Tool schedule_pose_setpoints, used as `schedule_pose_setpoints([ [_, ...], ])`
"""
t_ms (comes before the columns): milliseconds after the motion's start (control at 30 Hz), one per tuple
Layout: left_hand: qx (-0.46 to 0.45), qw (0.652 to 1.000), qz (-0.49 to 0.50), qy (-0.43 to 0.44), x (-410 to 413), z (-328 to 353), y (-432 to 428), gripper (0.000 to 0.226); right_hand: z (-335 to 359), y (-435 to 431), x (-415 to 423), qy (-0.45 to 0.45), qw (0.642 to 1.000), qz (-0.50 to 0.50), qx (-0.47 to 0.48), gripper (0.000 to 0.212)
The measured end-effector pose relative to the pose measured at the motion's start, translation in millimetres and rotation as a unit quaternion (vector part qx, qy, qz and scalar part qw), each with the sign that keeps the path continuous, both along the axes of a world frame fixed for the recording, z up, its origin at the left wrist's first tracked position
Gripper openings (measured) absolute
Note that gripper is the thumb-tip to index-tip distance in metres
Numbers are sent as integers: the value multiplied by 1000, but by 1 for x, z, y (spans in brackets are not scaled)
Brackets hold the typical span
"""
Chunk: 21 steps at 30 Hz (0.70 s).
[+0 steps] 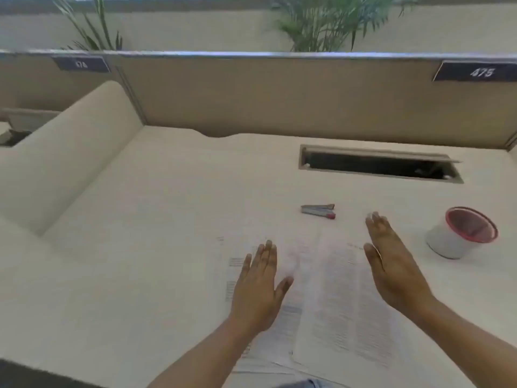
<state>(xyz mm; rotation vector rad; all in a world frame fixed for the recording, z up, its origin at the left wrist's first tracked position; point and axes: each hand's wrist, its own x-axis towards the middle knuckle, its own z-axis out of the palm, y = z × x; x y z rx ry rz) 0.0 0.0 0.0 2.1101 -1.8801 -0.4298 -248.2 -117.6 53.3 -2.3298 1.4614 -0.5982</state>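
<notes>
Left hand (pixel 258 287), right hand (pixel 391 264) spread over papers (pixel 335 303); label (pixel 479 71) reads 475.

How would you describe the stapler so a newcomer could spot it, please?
Find the dark rectangular cable hatch in the cream desk. Nearer you, beyond the printed paper sheets, lies a small grey metal stapler. Only it is slim with a red tip; the neighbouring white cup is round.

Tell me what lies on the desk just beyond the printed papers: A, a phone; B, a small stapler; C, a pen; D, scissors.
B: a small grey stapler with a red end lies on the desk past the papers, just ahead of the right hand.
</notes>
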Motion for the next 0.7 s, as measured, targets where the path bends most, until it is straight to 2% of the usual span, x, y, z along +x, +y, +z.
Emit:
schedule_pose_setpoints([
  [33,23,999,11,20,-1,-7,9,84,-7,12,-2,7,1000,-1,30,59],
  [167,49,998,28,10,-6,-41,33,83,-50,49,-18,72,993,-2,91,67],
  [367,41,998,38,-4,-9,-45,34,82,-89,68,-25,160,983,13,84,75],
  [567,51,998,47,-9,-11,-44,34,83,-97,72,-26,175,982,0,73,74],
  [633,62,996,61,30,-15,-34,32,81,-97,72,-26,172,982,-3,73,73],
  [700,65,982,112,136,-23,-18,27,78,-97,74,-26,170,982,-7,82,73],
])
